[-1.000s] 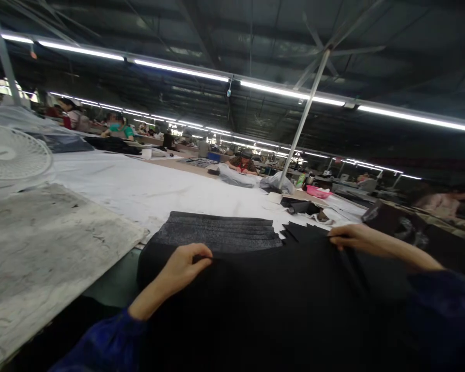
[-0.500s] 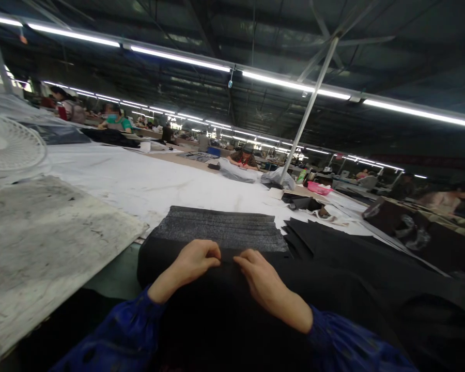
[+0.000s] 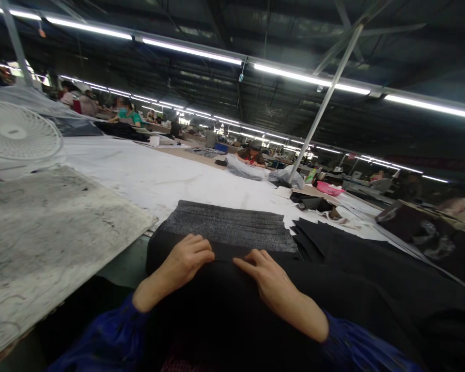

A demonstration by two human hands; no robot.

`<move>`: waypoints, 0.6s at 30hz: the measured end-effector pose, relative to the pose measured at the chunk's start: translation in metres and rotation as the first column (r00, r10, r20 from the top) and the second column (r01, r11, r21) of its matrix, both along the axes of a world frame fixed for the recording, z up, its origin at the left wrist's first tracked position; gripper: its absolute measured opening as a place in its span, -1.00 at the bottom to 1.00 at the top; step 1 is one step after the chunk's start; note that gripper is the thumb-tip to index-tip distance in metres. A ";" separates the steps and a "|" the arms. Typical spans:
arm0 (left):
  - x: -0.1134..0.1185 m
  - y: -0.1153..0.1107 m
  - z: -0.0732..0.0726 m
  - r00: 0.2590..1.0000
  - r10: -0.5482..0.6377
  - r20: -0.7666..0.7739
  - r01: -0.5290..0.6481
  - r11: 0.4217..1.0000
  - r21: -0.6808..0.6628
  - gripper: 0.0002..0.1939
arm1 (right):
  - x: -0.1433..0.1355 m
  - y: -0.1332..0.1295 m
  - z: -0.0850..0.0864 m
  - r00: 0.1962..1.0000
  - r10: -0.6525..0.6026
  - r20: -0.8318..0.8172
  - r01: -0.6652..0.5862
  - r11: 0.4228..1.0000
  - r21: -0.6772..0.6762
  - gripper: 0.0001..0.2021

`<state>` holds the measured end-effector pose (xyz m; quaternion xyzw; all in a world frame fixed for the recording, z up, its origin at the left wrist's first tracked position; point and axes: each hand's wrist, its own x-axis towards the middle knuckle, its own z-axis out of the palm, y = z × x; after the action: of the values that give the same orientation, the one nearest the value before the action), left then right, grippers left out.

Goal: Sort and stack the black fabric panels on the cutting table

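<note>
Black fabric hangs over the table's near edge in front of me, and a grey speckled panel lies flat just beyond my fingers. My left hand is closed, its curled fingers pinching the black cloth along a crease by the panel's near side. A short way to the right, my right hand grips the same crease between thumb and fingers. The fingertips of the two hands are a small gap apart. Both thumbs are partly hidden.
To the left stand a stained pale board and a white fan. White sheeting covers the table. More black cloth pieces lie at right, near a pink basket and a metal pole. Co-workers sit farther back.
The view has shifted, so the scene sits farther right. My left hand has moved slightly left of the right hand, widening the gap; its fingers are more curled. Both stay on the black fabric.
</note>
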<state>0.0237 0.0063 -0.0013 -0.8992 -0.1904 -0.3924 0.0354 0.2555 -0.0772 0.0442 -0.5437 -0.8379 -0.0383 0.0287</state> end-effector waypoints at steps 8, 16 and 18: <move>-0.001 -0.003 0.003 0.993 0.071 -0.091 -0.057 0.987 0.148 -0.78 | -0.029 0.005 0.029 0.980 0.045 0.195 -0.029 0.996 -0.081 -0.52; -0.006 0.000 -0.001 1.000 0.020 0.010 -0.019 0.994 -0.105 -0.80 | -0.024 0.021 0.006 0.957 0.234 -0.173 -0.245 0.969 -0.044 -0.53; -0.013 0.002 -0.004 0.988 0.022 0.155 0.032 0.941 -0.337 -0.87 | -0.021 0.022 0.005 0.944 0.235 -0.230 -0.257 0.964 -0.071 -0.49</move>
<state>0.0102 0.0081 -0.0049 -0.8587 -0.2550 -0.4233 -0.1358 0.2344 -0.0553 0.0489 -0.4364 -0.8917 0.0679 0.0987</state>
